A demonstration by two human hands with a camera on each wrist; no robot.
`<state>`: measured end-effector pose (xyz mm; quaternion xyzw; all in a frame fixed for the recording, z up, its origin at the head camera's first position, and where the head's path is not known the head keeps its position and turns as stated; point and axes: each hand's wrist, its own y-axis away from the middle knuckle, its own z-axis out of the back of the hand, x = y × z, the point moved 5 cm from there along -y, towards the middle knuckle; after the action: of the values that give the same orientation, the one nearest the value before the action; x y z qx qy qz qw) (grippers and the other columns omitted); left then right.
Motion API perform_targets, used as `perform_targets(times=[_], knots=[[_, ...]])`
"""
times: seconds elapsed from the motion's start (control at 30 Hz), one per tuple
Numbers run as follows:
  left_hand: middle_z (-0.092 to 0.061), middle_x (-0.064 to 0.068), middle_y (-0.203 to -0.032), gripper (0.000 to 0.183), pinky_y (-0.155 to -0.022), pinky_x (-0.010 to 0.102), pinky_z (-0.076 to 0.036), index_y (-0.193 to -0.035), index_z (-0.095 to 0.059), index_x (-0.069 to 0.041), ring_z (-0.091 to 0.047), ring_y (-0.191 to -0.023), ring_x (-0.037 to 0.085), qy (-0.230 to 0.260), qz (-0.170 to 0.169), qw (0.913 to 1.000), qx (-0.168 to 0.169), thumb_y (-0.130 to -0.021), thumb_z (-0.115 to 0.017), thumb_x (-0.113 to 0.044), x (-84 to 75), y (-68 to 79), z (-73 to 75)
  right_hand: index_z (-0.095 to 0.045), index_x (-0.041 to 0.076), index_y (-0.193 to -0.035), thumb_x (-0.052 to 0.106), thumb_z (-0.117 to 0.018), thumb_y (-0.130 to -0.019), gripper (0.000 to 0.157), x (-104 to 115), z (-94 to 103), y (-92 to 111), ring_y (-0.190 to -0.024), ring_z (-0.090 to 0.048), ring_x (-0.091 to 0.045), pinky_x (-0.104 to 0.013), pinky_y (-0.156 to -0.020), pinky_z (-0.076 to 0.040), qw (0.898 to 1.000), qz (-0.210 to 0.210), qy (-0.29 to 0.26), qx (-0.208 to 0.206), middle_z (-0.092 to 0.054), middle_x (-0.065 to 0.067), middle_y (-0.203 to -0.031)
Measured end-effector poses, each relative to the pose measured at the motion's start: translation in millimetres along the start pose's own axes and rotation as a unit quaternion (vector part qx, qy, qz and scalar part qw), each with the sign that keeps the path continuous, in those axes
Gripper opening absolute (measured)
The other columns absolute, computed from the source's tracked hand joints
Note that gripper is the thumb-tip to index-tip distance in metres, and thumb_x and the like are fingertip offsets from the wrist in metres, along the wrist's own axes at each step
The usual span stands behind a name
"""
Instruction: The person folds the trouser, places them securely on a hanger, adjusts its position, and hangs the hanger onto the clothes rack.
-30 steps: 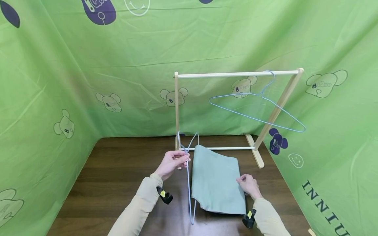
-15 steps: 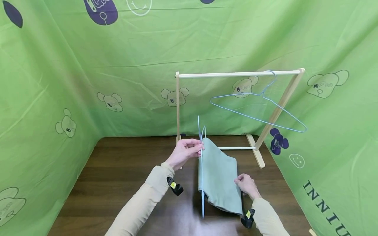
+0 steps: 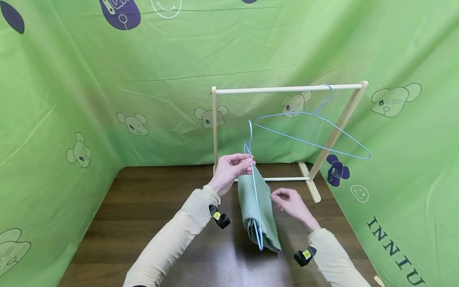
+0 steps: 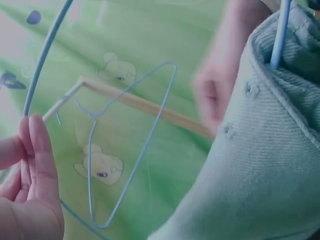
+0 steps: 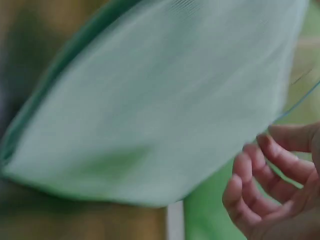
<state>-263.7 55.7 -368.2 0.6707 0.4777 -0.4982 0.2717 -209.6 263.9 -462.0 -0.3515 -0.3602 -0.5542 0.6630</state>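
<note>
My left hand (image 3: pixel 231 170) pinches a blue wire hanger (image 3: pixel 250 135) just below its hook. Over the hanger hangs a folded light green cloth (image 3: pixel 247 195), its lower end close above the table. The left wrist view shows the cloth's ribbed weave (image 4: pixel 260 170) and the hanger wire entering its fold. To the right of the cloth is my right hand (image 3: pixel 292 204), fingers loosely bent. In the right wrist view those fingertips (image 5: pixel 242 165) are right at the cloth's edge and grip nothing.
Behind my hands a wooden rack (image 3: pixel 269 90) with a white top bar stands on the dark wood table (image 3: pixel 150 215). A second blue hanger (image 3: pixel 318 113), bare, hangs at the bar's right part. Green printed curtains (image 3: pixel 161 119) close off the back and sides.
My left hand has moved right and up with the hanger, whose hook now points up. The cloth has turned edge-on and hangs narrower. My right hand has let go of the cloth's edge and moved up.
</note>
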Motion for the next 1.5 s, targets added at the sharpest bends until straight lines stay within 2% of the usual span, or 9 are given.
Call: perform_targets(times=[0.13, 0.27, 0.33, 0.43, 0.7, 1.03, 1.17, 1.3, 1.5], knots=[[-0.074, 0.004, -0.086, 0.034, -0.074, 0.024, -0.061, -0.125, -0.058, 0.018, -0.067, -0.068, 0.007, 0.003, -0.003, 0.9999, -0.015, -0.095, -0.062, 0.004, -9.6, -2.7, -2.5, -0.066, -0.013, -0.1, 0.006, -0.056, -0.101, 0.021, 58, 4.3, -4, -0.066, -0.062, -0.006, -0.024, -0.063, -0.057, 0.99, 0.063, -0.111, 0.057, -0.069, 0.008, -0.077], [-0.074, 0.002, -0.085, 0.034, -0.075, 0.023, -0.061, -0.126, -0.059, 0.017, -0.069, -0.069, 0.006, -0.001, -0.011, 0.9999, -0.014, -0.095, -0.062, 0.004, -17.8, -5.6, -2.5, -0.072, 0.0, -0.099, 0.009, -0.052, -0.104, 0.022, 99, 8.7, -5, -0.073, -0.066, -0.007, -0.022, -0.069, -0.058, 0.967, 0.079, -0.22, 0.105, -0.073, 0.004, -0.085], [-0.075, 0.003, -0.088, 0.035, -0.076, 0.022, -0.06, -0.128, -0.057, 0.018, -0.07, -0.07, 0.006, 0.003, -0.013, 0.9999, -0.008, -0.096, -0.061, 0.004, -21.0, -6.6, -2.7, -0.074, 0.008, -0.1, 0.007, -0.05, -0.104, 0.024, 113, 10.4, -6, -0.075, -0.067, -0.007, -0.021, -0.071, -0.058, 0.955, 0.086, -0.256, 0.124, -0.073, 0.003, -0.087], [-0.075, 0.004, -0.092, 0.036, -0.079, 0.021, -0.059, -0.13, -0.056, 0.016, -0.07, -0.073, 0.005, 0.014, -0.003, 0.9999, -0.005, -0.097, -0.059, 0.004, -24.3, -7.3, -3.8, -0.075, 0.014, -0.1, 0.005, -0.052, -0.103, 0.025, 127, 12.2, -8, -0.075, -0.067, -0.006, -0.021, -0.072, -0.058, 0.951, 0.086, -0.266, 0.135, -0.074, 0.003, -0.088], [-0.076, 0.0, -0.092, 0.039, -0.082, 0.019, -0.057, -0.138, -0.05, 0.014, -0.07, -0.079, 0.005, 0.088, 0.029, 0.9957, -0.003, -0.101, -0.052, 0.002, -36.8, -7.7, -7.5, -0.073, 0.006, -0.097, 0.007, -0.065, -0.096, 0.008, 154, 23.8, -15, -0.065, -0.06, -0.006, -0.022, -0.065, -0.054, 0.982, 0.093, -0.131, 0.094, -0.064, 0.006, -0.069], [-0.076, -0.002, -0.107, 0.044, -0.09, 0.018, -0.05, -0.146, -0.045, 0.004, -0.066, -0.09, 0.006, 0.167, 0.058, 0.9838, 0.027, -0.104, -0.045, -0.004, -47.0, -11.5, -12.3, -0.07, -0.007, -0.1, 0.006, -0.067, -0.094, 0.015, 180, 49.2, -26, -0.06, -0.059, -0.006, -0.021, -0.06, -0.052, 0.993, 0.083, -0.015, 0.085, -0.065, 0.006, -0.067], [-0.07, 0.002, -0.126, 0.044, -0.091, 0.023, -0.044, -0.148, -0.044, -0.003, -0.061, -0.095, 0.007, 0.177, 0.063, 0.9817, 0.034, -0.105, -0.043, -0.008, -49.3, -14.8, -13.8, -0.072, -0.006, -0.101, 0.007, -0.067, -0.094, 0.016, 190, 61.8, -32, -0.06, -0.059, -0.006, -0.021, -0.057, -0.051, 0.991, 0.093, 0.067, 0.071, -0.067, 0.005, -0.07], [-0.051, 0.01, -0.153, 0.046, -0.091, 0.026, -0.042, -0.151, -0.041, -0.01, -0.057, -0.1, 0.01, 0.18, 0.064, 0.981, 0.033, -0.105, -0.041, -0.01, -53.3, -19.7, -15.6, -0.073, -0.003, -0.1, 0.011, -0.068, -0.095, 0.015, 198, 73.8, -42, -0.063, -0.061, -0.006, -0.021, -0.058, -0.05, 0.983, 0.096, 0.148, 0.053, -0.071, -0.001, -0.075], [-0.039, 0.008, -0.161, 0.052, -0.093, 0.027, -0.041, -0.157, -0.032, -0.016, -0.054, -0.107, 0.012, 0.19, 0.074, 0.9783, 0.036, -0.106, -0.038, -0.011, -56.6, -30.1, -16.8, -0.074, -0.001, -0.097, 0.01, -0.065, -0.095, 0.014, 203, 83.7, -60, -0.071, -0.068, -0.012, -0.018, -0.064, -0.05, 0.966, 0.109, 0.232, 0.024, -0.074, -0.013, -0.081]])
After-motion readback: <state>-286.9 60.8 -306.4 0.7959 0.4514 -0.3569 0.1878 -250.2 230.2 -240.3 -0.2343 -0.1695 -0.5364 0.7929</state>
